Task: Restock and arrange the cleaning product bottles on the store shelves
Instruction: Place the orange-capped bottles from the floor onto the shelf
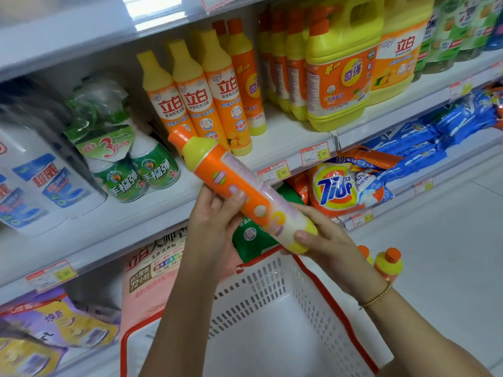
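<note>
Held bottle (212,164) label blurred, unreadable; price tag (315,153) print not resolved; white jug (54,180) cut by left edge; two orange-capped bottles (388,263) partly hidden behind right wrist (364,287).

Single head-worn camera is looking forward and down, close on store shelves (285,148) and white basket (272,308).

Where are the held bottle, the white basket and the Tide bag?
held bottle (209,164), head view, on its orange upper body.
white basket (272,281), head view, on its slotted far wall.
Tide bag (334,186), head view, on its logo.
</note>
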`<state>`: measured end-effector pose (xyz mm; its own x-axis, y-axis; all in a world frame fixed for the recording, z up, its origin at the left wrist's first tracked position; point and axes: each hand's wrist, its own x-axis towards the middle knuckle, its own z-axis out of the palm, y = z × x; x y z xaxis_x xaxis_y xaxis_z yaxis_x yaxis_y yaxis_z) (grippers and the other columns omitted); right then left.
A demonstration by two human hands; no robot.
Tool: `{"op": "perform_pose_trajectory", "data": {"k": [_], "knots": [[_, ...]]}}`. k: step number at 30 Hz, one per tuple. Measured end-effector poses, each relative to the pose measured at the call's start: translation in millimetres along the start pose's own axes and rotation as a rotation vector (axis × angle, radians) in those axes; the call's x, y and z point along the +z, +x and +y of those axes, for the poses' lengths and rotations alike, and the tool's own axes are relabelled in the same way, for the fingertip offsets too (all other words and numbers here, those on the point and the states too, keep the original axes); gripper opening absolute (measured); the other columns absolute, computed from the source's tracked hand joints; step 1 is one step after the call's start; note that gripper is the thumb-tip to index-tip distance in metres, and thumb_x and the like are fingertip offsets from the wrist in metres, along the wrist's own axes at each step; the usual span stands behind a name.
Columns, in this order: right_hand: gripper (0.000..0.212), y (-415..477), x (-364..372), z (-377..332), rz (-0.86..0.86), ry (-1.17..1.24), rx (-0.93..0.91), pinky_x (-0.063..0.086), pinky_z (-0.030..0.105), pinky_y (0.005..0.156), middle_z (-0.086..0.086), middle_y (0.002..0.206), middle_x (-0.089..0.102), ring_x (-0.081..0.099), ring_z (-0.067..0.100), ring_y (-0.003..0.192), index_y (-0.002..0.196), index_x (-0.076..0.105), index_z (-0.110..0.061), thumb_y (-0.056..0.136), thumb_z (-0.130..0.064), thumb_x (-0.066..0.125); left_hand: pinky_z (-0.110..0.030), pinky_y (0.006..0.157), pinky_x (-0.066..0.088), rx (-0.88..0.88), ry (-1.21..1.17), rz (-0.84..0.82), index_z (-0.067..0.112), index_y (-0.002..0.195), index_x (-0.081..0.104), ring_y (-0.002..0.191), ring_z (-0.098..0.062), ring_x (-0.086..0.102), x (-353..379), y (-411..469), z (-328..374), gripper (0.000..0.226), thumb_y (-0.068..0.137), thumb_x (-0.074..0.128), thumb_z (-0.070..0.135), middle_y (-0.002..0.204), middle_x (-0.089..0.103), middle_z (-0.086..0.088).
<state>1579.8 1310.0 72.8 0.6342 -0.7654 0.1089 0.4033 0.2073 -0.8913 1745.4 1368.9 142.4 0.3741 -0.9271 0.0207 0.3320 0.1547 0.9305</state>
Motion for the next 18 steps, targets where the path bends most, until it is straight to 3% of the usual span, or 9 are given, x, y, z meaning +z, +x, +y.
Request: {"op": "perform_pose_trajectory", "data": {"k": [2, 4, 7, 11, 14, 18], "knots": [[0.050, 0, -2, 1, -0.095, 0.312, 0.133, 0.056, 0.030, 0.066, 0.017, 0.105, 0.066, 0.066, 0.029, 0.083, 0.123, 0.061, -0.012, 0.078, -0.026, 0.074, -0.025, 0.071, 0.056, 0.000, 0.012, -0.073, 0.021, 0.137, 0.046, 0.097, -0.014, 0.069, 0, -1, 4, 0.059, 0.080, 0.062, 0.011, 0.119, 0.067, -0.004], [0.049, 1, -3, 2, -0.213, 0.440, 0.240, 0.052, 0.026, 0.064, 0.018, 0.104, 0.067, 0.062, 0.028, 0.081, 0.119, 0.066, -0.017, 0.077, -0.043, 0.073, -0.030, 0.079, 0.056, 0.010, 0.041, -0.109, 0.023, 0.139, 0.043, 0.106, -0.018, 0.066, 1, -1, 3, 0.061, 0.083, 0.066, 0.012, 0.124, 0.065, -0.006], [0.052, 2, -4, 0, -0.304, 0.432, 0.337, 0.047, 0.021, 0.062, 0.012, 0.098, 0.070, 0.060, 0.022, 0.078, 0.112, 0.071, -0.024, 0.075, -0.060, 0.068, -0.032, 0.079, 0.057, 0.002, 0.046, -0.060, 0.021, 0.132, 0.049, 0.107, -0.023, 0.066, 5, 2, 1, 0.057, 0.079, 0.069, 0.017, 0.119, 0.067, -0.007], [0.068, -3, -4, -14, -0.389, 0.353, 0.364, 0.057, 0.027, 0.062, 0.023, 0.085, 0.070, 0.070, 0.026, 0.070, 0.112, 0.069, -0.013, 0.073, -0.068, 0.063, -0.029, 0.067, 0.058, -0.098, 0.016, 0.044, 0.014, 0.131, 0.052, 0.101, -0.022, 0.068, 9, 5, 0, 0.062, 0.073, 0.065, 0.031, 0.119, 0.068, -0.010], [0.072, -10, -3, -22, -0.403, 0.235, 0.358, 0.057, 0.028, 0.062, 0.020, 0.084, 0.071, 0.070, 0.025, 0.071, 0.108, 0.071, -0.014, 0.070, -0.074, 0.059, -0.028, 0.060, 0.058, -0.201, -0.008, 0.011, 0.011, 0.126, 0.054, 0.090, -0.019, 0.071, 10, 7, -2, 0.059, 0.072, 0.063, 0.034, 0.111, 0.071, -0.010], [0.072, -19, -3, -33, -0.389, 0.142, 0.369, 0.058, 0.029, 0.064, 0.019, 0.086, 0.071, 0.070, 0.026, 0.073, 0.106, 0.071, -0.016, 0.073, -0.076, 0.049, -0.036, 0.070, 0.061, -0.324, -0.054, -0.083, 0.011, 0.121, 0.057, 0.088, -0.020, 0.072, 15, 12, -4, 0.053, 0.073, 0.060, 0.034, 0.104, 0.073, -0.008]]}}
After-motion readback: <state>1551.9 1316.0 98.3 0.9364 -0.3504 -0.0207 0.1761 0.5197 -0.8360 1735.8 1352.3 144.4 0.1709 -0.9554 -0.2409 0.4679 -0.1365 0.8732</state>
